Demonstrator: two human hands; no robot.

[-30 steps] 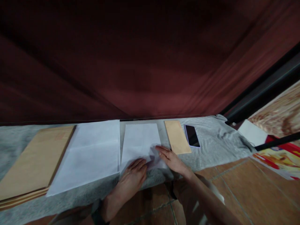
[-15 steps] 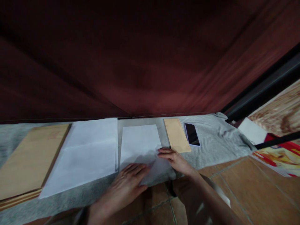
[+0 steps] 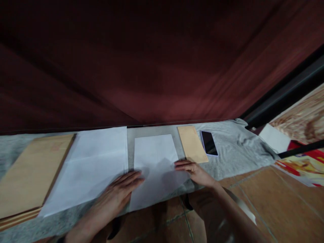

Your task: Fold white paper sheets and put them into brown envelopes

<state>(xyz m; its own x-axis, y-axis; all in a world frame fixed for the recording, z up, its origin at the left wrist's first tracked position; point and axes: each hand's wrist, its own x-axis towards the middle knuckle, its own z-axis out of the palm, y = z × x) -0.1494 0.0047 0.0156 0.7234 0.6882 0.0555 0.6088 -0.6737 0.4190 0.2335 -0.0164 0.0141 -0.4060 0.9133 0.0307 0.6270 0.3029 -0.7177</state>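
A white sheet of paper lies flat on the grey cloth in front of me. My left hand rests at its left edge, fingers stretched out and holding nothing. At the sheet's right edge is my right hand, its extended fingers touching the paper near the corner of a small tan envelope. To the left, larger white paper lies close to my left hand. Beyond it sits a stack of big brown envelopes.
A phone lies right of the tan envelope on the grey cloth. A dark red curtain hangs behind. At right are a black bar, a white box and a colourful printed package above the tiled floor.
My left hand has moved left, from over the sheet's lower part to its left edge. My right hand stays at the right edge. The sheet has shifted slightly right in view.
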